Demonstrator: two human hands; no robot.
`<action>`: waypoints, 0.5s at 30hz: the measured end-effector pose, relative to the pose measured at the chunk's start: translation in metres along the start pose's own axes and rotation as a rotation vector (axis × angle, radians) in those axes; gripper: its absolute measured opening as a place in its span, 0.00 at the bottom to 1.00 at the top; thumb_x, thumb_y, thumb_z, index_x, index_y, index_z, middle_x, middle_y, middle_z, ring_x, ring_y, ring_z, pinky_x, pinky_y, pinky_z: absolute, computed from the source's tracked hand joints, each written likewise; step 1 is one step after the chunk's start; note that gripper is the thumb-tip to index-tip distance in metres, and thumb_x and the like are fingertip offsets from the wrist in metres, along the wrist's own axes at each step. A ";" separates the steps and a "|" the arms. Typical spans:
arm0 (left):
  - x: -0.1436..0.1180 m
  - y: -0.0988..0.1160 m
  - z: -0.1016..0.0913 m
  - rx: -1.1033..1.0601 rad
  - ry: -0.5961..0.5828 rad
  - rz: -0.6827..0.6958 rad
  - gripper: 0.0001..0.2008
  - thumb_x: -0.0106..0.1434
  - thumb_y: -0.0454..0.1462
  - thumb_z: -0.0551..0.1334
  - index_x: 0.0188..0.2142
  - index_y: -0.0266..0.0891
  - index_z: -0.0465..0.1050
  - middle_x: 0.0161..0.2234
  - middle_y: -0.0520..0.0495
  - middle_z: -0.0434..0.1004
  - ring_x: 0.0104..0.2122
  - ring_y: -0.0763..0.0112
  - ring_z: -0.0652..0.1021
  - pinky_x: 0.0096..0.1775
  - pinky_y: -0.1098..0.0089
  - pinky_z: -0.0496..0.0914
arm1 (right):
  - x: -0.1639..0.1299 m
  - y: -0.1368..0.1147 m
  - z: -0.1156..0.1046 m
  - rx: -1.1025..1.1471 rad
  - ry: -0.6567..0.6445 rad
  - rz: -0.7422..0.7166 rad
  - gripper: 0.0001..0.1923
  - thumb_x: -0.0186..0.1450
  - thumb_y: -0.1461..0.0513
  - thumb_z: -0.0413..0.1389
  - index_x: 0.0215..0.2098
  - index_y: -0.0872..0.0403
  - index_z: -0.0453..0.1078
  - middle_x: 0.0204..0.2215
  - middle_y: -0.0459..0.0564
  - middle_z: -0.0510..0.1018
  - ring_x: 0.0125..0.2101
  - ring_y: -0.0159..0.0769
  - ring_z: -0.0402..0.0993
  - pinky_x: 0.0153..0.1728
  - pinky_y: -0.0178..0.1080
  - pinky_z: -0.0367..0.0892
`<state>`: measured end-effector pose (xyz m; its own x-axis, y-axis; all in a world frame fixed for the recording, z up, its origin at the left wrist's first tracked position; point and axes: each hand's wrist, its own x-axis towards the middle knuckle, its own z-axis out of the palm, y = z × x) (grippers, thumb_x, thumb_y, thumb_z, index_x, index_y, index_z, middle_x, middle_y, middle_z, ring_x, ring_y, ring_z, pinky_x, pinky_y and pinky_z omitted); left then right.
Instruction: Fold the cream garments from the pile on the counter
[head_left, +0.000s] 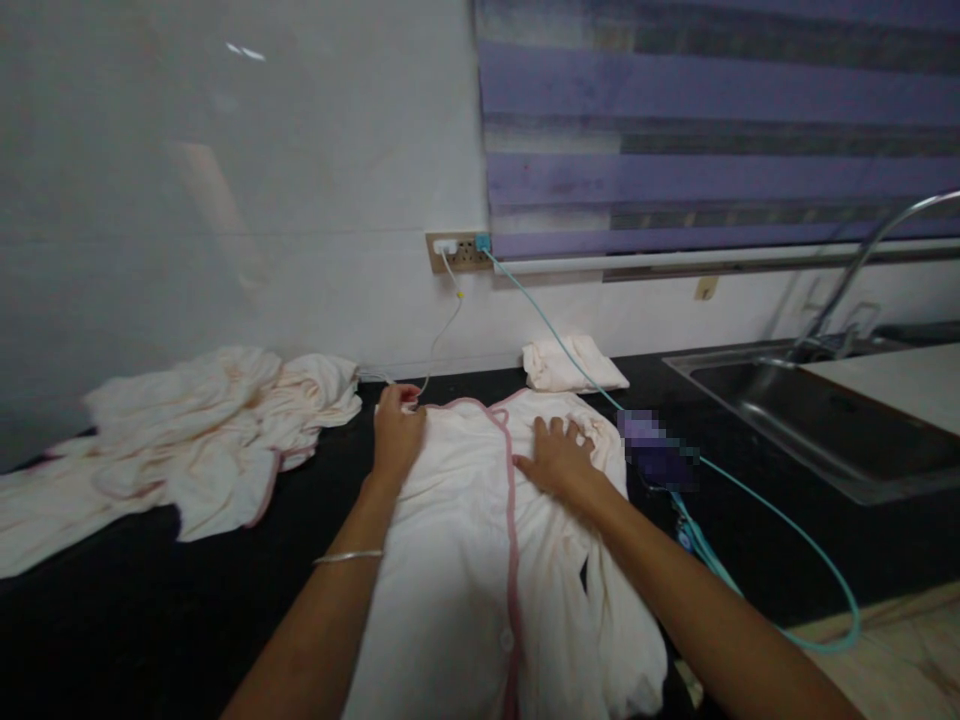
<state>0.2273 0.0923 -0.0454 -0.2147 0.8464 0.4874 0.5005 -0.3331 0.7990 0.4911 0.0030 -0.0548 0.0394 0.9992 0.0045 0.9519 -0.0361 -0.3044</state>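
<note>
A cream button-front shirt (pixel 450 520) with pink piping lies spread over the black counter, its collar end toward the wall. At its upper left corner, my left hand (pixel 399 425) has its fingers curled in a pinch on the edge of the cloth. My right hand (pixel 562 460) rests flat on the shirt's right front, fingers spread, just right of the piped opening. One sleeve (pixel 626 620) hangs bunched along the right side. A white button (pixel 507 638) shows low on the opening.
Crumpled cream clothes (pixel 217 430) lie at left. Behind the shirt sits a folded cream bundle (pixel 574 363). A teal cable (pixel 547 320) runs from the wall socket (pixel 461 252) past a blurred-out phone-like object (pixel 656 450). At right are a steel sink (pixel 825 410) and tap (pixel 847 260).
</note>
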 end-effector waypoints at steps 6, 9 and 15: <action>-0.039 0.020 0.046 0.507 -0.367 0.345 0.18 0.71 0.41 0.52 0.53 0.37 0.74 0.53 0.36 0.76 0.54 0.55 0.75 0.58 0.57 0.68 | 0.012 0.001 0.001 0.067 0.164 -0.273 0.24 0.76 0.57 0.47 0.66 0.59 0.61 0.63 0.66 0.66 0.63 0.52 0.63 0.62 0.49 0.59; -0.052 0.019 0.061 0.703 -0.601 0.417 0.23 0.74 0.43 0.49 0.63 0.42 0.71 0.64 0.37 0.71 0.62 0.49 0.71 0.64 0.48 0.62 | 0.022 0.003 0.006 0.107 0.126 -0.395 0.19 0.75 0.66 0.42 0.60 0.59 0.66 0.56 0.61 0.72 0.55 0.42 0.70 0.57 0.40 0.63; -0.071 0.028 0.054 0.815 -0.771 0.435 0.27 0.74 0.42 0.50 0.71 0.55 0.60 0.73 0.46 0.57 0.69 0.35 0.61 0.66 0.32 0.53 | 0.032 0.009 0.011 0.101 0.161 -0.394 0.20 0.72 0.70 0.44 0.59 0.57 0.67 0.54 0.59 0.74 0.54 0.42 0.69 0.55 0.40 0.63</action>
<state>0.3022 0.0456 -0.0766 0.5225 0.8468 0.0997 0.8493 -0.5273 0.0271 0.4972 0.0353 -0.0676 -0.2665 0.9208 0.2847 0.8694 0.3572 -0.3413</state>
